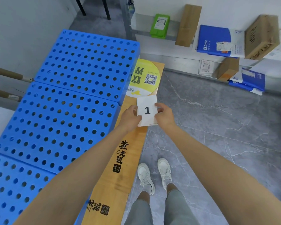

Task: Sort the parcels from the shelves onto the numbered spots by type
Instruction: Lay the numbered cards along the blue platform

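Over orange board (135,135), white card (147,103), black 1

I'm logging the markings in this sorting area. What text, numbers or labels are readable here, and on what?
"1": white card, pinched by the left hand and right hand.
"煮尤张": stylised black characters on the wooden board.
"支付宝": blue envelope on the shelf.
"Align": tilted cardboard box, partly readable.
Yellow sticker: upside-down characters and a QR code, partly hidden.
Green parcel: label too small to read.

White sneakers (145,177); grey trousers (177,208)
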